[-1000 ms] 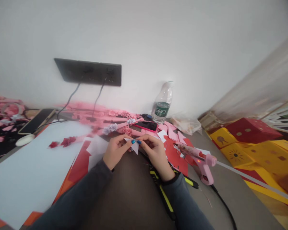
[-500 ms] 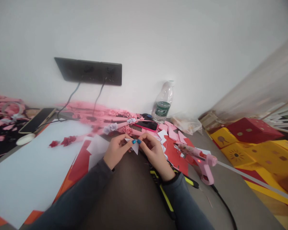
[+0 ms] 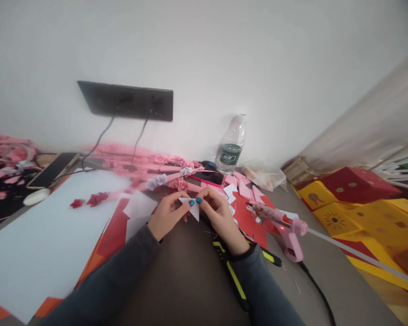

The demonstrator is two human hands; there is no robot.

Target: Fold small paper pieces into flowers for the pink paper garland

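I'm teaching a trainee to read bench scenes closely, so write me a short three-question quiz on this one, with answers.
1. Multiple choice: what are the left hand and right hand holding between them?
a) a phone
b) a small white piece of paper
c) a pair of scissors

2. True or false: the bottle has a green label.

3. Fill in the blank: the pink glue gun is on the person's ____ side.

Key: 1. b; 2. true; 3. right.
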